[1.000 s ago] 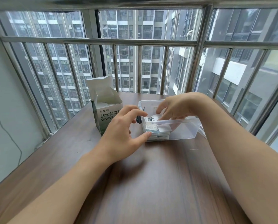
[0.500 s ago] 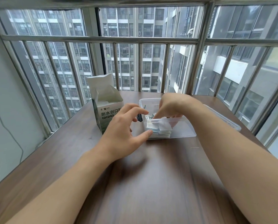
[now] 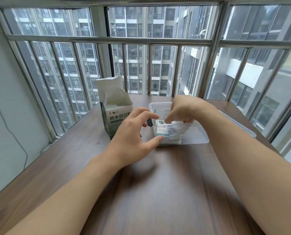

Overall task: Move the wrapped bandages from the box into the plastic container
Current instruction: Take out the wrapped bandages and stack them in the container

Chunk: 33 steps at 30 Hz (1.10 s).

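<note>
A: Nearest, what's changed?
B: Little. The left hand (image 3: 131, 134) stays spread, thumb touching the plastic container (image 3: 192, 138); the right hand (image 3: 183, 109) has dipped lower, fingers curled onto the wrapped bandages (image 3: 168, 133) stacked inside. Settling, I'd say.
A: Writing?
B: The box (image 3: 114, 114) behind reads "防水创口贴".
</note>
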Tool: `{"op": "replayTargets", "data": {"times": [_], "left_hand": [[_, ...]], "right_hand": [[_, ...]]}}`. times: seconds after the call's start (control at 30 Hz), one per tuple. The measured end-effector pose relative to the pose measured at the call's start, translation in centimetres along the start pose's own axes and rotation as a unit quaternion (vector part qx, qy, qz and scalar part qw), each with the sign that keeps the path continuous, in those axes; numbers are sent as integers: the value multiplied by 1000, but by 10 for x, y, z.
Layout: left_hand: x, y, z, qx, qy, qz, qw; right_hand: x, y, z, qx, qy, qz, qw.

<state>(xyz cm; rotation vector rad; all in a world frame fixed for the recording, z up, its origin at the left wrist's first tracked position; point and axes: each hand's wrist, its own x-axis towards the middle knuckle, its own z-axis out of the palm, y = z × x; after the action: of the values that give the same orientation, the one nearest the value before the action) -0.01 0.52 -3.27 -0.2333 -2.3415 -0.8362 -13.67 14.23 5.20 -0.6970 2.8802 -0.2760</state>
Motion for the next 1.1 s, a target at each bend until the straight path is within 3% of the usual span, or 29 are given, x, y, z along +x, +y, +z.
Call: {"op": "replayTargets", "data": {"times": [0.27, 0.53, 0.87, 1.1], "left_hand": [[1, 0, 0, 5, 4, 2, 1000], [1, 0, -1, 3, 3, -1, 1000], [0, 1, -1, -1, 5, -4, 1000], [0, 3, -1, -1, 4, -6, 1000]], "right_hand": [[-4, -6, 2, 34, -26, 24, 999], [-7, -8, 3, -26, 15, 15, 999], [-2, 2, -6, 60, -32, 32, 997], [-1, 3, -6, 56, -22, 32, 998]]}}
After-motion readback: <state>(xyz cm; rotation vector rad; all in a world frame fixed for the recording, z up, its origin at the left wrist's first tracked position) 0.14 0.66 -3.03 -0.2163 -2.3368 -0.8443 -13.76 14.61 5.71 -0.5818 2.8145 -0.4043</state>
